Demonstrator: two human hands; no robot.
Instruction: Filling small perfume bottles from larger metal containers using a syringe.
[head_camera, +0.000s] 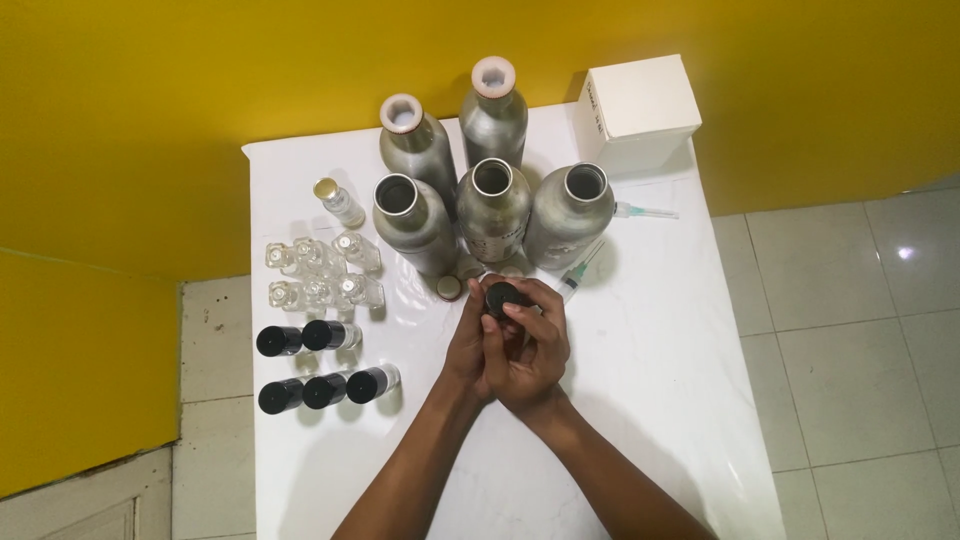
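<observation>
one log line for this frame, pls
hands: both clasp black-capped bottle | near: five metal bottles, syringe | surface: white table

two bare forearms, left hand (472, 350) and right hand (530, 355) ungloved, no sleeves or jewellery.

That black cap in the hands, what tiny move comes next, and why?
Probably set the small bottle with the black cap, held by both hands, beside the five capped bottles at left. Its cap seems on, and capped ones stand grouped there.
</observation>
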